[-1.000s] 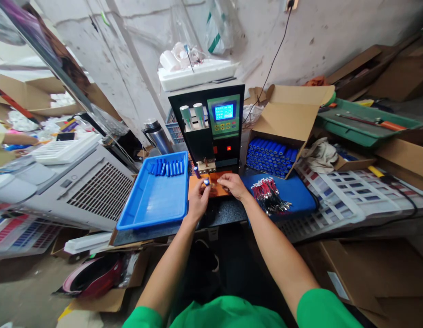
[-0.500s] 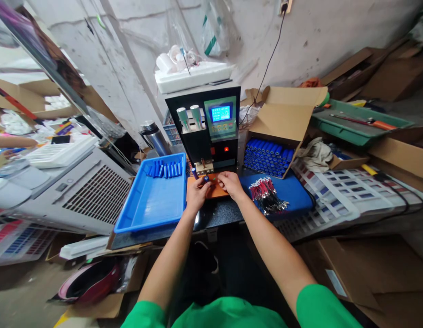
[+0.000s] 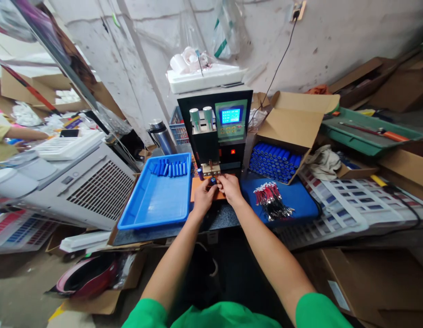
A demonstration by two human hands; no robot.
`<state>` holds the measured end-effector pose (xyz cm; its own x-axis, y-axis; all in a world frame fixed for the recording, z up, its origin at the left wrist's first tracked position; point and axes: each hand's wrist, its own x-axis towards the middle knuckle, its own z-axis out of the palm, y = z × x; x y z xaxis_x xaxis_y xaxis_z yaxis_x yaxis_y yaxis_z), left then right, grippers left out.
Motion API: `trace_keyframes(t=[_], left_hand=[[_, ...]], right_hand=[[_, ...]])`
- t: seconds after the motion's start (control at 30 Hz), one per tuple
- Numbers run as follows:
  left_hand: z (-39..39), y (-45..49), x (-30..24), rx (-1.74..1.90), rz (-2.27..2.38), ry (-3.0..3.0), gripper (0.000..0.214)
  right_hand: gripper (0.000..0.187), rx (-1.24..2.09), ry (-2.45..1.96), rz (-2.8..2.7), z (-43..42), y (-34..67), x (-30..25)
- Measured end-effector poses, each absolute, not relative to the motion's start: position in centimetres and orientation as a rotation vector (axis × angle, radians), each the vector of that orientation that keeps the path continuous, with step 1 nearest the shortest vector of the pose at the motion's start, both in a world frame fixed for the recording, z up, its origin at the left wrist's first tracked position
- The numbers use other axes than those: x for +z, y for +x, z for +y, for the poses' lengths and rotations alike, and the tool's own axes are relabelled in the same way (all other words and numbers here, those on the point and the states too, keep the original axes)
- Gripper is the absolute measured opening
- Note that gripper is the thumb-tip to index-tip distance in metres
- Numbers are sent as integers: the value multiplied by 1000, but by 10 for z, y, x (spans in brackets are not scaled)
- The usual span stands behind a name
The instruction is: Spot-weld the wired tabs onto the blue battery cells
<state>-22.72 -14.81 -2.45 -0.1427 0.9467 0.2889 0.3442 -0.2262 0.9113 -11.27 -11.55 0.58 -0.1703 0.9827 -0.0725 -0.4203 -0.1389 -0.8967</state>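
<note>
My left hand [image 3: 203, 198] is closed around a blue cylindrical battery cell [image 3: 213, 181], end up, below the electrodes of a spot welder [image 3: 227, 157]. Fingertips of my right hand [image 3: 231, 188] are pinched together right beside the top of that cell; whatever lies between them is too small or hidden. Another blue cell [image 3: 200, 174] stands upright on the orange board [image 3: 195, 186], just beyond my left fingers. The welder's screen [image 3: 229, 115] is lit, and a red light glows below it.
To the left lies a blue tray [image 3: 152, 200] with a row of blue cells [image 3: 170, 169]. At right, an open cardboard box [image 3: 288, 120] holds many cells, near a bundle of red and black wire leads [image 3: 273, 200] on a blue surface. A steel flask [image 3: 162, 136] stands behind the tray.
My right hand has come in from the right, and its fingertips now meet the cell in my left hand. The head view has shifted slightly.
</note>
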Motion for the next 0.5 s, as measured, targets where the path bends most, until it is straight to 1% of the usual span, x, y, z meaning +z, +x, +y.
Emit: trace_keyframes(t=[0.1, 0.23, 0.33, 0.5], left_hand=[[-149, -226, -24, 1403, 1491, 1577, 27], [-148, -225, -24, 1404, 1535, 1594, 31], [-149, -224, -24, 1423, 1551, 1587, 33], [-150, -222, -22, 1436, 1551, 1588, 29]], right_hand=[[26, 1525, -868, -873, -116, -117, 3], [23, 1492, -924, -878, -115, -119, 1], [23, 1490, -967, -885, -113, -120, 0], [24, 1519, -962, -849, -110, -122, 0]])
